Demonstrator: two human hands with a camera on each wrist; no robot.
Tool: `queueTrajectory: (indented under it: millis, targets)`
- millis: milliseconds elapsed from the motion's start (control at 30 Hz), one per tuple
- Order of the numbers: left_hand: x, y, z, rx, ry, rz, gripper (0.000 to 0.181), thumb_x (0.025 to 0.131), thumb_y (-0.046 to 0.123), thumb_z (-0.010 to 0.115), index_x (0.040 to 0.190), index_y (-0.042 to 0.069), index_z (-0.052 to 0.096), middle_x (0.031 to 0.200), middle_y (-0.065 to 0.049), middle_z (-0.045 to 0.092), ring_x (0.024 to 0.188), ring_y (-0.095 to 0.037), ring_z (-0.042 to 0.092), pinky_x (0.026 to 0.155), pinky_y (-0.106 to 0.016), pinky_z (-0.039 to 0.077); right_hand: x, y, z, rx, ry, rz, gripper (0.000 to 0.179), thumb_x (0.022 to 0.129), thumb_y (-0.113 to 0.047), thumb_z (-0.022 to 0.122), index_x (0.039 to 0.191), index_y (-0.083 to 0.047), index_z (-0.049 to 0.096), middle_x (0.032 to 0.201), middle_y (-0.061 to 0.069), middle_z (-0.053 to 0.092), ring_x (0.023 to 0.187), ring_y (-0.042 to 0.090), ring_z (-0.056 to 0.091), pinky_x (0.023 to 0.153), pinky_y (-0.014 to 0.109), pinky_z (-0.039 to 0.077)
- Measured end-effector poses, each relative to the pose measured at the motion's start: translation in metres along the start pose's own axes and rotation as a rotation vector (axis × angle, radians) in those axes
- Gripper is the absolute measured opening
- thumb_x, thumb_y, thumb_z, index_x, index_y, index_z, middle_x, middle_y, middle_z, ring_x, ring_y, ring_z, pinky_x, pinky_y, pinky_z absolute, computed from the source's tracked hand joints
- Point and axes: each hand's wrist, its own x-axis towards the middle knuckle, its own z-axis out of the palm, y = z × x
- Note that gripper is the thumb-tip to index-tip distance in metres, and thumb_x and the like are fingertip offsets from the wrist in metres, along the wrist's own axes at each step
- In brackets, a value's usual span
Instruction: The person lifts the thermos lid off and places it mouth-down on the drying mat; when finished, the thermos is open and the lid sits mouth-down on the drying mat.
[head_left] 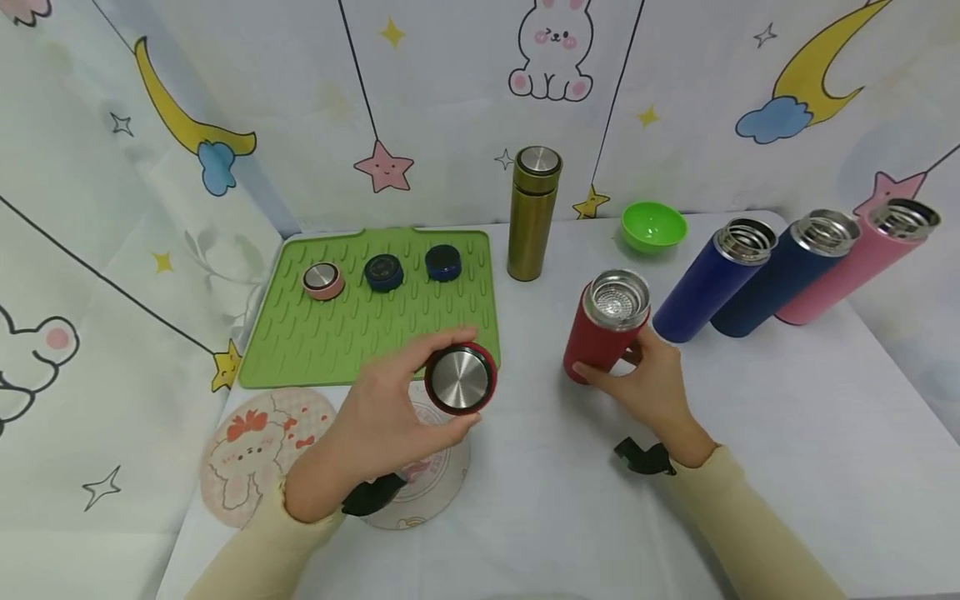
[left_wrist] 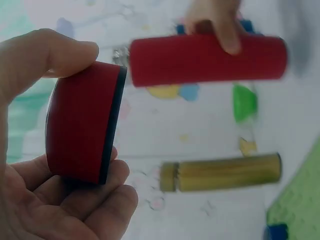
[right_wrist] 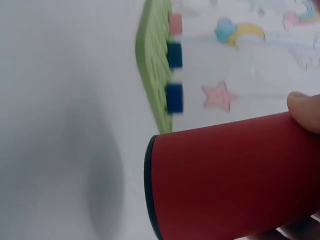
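In the head view my left hand (head_left: pixel 382 408) holds a red lid (head_left: pixel 461 379) with a steel top, thumb on one edge and fingers on the other. The left wrist view shows the lid's red side and dark rim (left_wrist: pixel 82 122). My right hand (head_left: pixel 648 379) grips a red thermos bottle (head_left: pixel 600 342) around its lower body. That bottle has no lid on, and a strainer shows in its steel mouth. In the right wrist view its dark base lies apart from a shadow on the white table. A gap separates lid and bottle.
A capped gold bottle (head_left: pixel 532 217) and a green bowl (head_left: pixel 653 227) stand at the back. Lidless blue (head_left: pixel 708 287), dark blue (head_left: pixel 780 279) and pink (head_left: pixel 855 267) bottles stand right. Three lids sit on a green mat (head_left: pixel 337 333); round coasters (head_left: pixel 255 450) lie in front.
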Motion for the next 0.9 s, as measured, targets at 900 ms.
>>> queueTrajectory:
  millis: [900]
  targets:
    - [-0.032, -0.170, -0.078, 0.404, 0.025, -0.564, 0.075, 0.093, 0.032, 0.079, 0.150, -0.003, 0.045, 0.134, -0.031, 0.063, 0.118, -0.047, 0.065, 0.095, -0.060, 0.055, 0.046, 0.048, -0.009, -0.030, 0.150, 0.266, 0.075, 0.091, -0.026, 0.081, 0.151, -0.007, 0.040, 0.147, 0.012, 0.061, 0.128, 0.028, 0.064, 0.104, 0.051, 0.057]
